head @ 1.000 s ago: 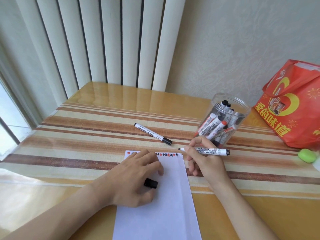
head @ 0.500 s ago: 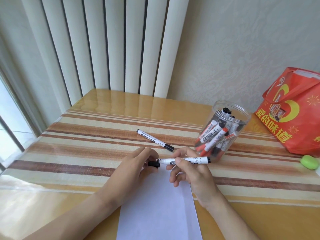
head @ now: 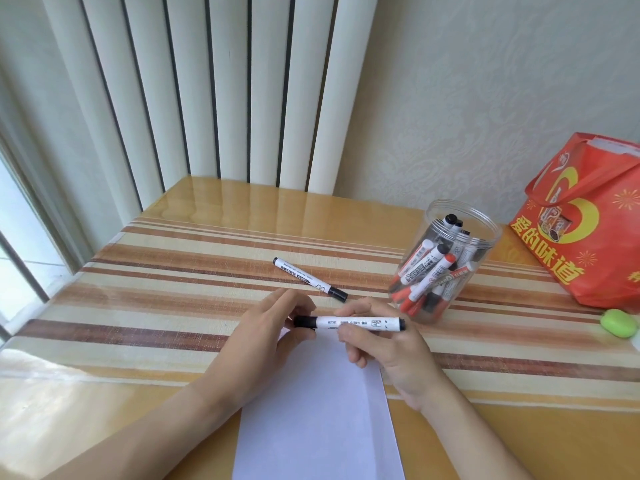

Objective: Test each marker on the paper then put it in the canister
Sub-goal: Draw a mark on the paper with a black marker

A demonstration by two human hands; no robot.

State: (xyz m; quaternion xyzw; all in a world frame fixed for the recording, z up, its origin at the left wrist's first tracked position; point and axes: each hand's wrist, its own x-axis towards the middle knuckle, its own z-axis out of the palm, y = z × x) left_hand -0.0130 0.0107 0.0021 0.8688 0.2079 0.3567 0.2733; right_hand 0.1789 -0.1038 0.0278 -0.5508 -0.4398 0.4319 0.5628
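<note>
We hold the marker level above the paper: our right hand grips its barrel, our left hand pinches its black cap.

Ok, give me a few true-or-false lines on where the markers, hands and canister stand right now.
1. Both hands hold one marker above the paper. True: left hand at the cap end, right hand on the barrel.
2. The held marker is uncapped. False: its black cap is on.
3. The canister is empty. False: it holds many markers.
4. Another marker lies on the table. True.
5. The red bag stands left of the canister. False: it stands to the right.
</note>
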